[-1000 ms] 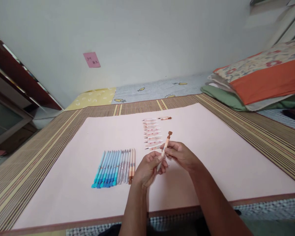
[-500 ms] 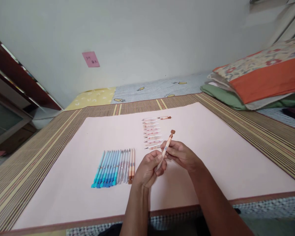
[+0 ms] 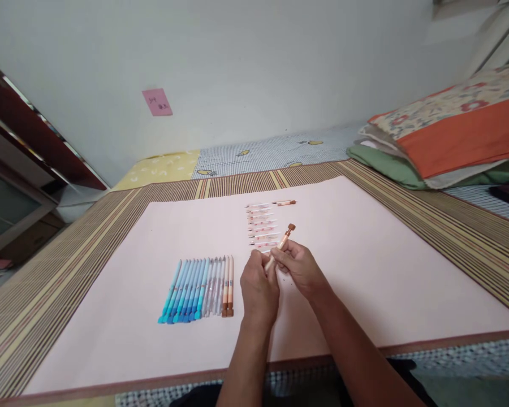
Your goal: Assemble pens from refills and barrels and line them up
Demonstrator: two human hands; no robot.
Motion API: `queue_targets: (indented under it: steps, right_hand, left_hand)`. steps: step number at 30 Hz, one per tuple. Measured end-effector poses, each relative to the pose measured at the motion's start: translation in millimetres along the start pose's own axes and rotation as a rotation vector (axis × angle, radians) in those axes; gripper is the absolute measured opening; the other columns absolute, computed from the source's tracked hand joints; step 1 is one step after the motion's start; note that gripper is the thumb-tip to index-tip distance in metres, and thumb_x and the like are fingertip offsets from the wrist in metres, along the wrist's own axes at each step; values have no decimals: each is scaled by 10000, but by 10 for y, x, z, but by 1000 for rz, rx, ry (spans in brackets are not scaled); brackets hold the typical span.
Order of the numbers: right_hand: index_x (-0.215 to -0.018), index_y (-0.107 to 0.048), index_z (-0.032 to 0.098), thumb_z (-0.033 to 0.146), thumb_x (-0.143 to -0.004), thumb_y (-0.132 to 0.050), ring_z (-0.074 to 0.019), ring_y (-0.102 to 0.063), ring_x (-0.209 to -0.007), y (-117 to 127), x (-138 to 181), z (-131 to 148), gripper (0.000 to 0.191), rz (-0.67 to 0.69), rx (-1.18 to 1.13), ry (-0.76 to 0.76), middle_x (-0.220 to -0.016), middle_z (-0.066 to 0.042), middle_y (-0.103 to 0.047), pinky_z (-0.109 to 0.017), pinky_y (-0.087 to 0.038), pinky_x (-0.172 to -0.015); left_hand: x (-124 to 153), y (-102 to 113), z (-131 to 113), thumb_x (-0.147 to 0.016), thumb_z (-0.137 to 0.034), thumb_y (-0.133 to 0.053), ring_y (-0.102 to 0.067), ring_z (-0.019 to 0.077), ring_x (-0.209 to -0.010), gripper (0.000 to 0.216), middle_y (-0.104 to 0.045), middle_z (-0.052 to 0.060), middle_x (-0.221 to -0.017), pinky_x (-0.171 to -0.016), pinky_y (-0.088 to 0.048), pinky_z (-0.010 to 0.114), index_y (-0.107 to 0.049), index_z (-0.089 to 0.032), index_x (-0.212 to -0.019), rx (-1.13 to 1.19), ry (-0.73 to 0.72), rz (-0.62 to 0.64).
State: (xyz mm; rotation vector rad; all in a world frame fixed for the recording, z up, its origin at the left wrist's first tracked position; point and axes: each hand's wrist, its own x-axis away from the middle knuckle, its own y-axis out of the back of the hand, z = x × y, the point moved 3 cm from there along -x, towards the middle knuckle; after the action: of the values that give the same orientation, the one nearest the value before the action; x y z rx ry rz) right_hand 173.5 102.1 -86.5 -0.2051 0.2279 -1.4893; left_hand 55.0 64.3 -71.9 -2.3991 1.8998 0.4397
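Between both hands is a cream pen [image 3: 283, 243] with a brown block-shaped top, tilted up to the right. My left hand [image 3: 259, 282] is closed round its lower end, hiding the tip. My right hand [image 3: 299, 265] pinches the barrel just below the brown top. Beyond the hands lies a column of slim pen parts [image 3: 262, 222], clear with pinkish marks; my hands cover the nearest ones. A short cream-and-brown pen part [image 3: 286, 202] lies at the column's far end. To the left is a row of blue pens [image 3: 187, 291], clear pens [image 3: 213, 287] and two cream-and-brown pens [image 3: 228, 285].
A pale pink sheet [image 3: 110, 316] lies over a striped mat [image 3: 68, 260]. Folded bedding [image 3: 458, 135] is piled at the right. Behind stands a wall [image 3: 258, 68] bearing a pink note [image 3: 157, 102].
My left hand has turned knuckles-up and closed further round the pen's lower end. The pen and my right hand have shifted slightly left.
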Motion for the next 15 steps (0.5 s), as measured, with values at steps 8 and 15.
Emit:
queue_targets:
  steps: [8,15]
  right_hand:
    - [-675,-532,209,500,-730,-808,-91,-343,-469,246,-22,142,405,-36,14,23,-498,65,-459,-276,-234,-499]
    - [-702,-577,196,481,-722,-820,-94,-342,-514,244,-32,145,376,-26,4,35,-542,61,-449,-278,-239,-521]
  left_hand:
    - [-34,-94,144,-790,-672,-635,-532,137,-473,539,-671,59,-638,-510,-369,259,-627,-139,-868,312,479,389]
    - [-52,-78,183,-709,-557,-777,-426,87,-440,436,-573,-3,-535,-490,-310,233,-642,-143,-718,465,474,373]
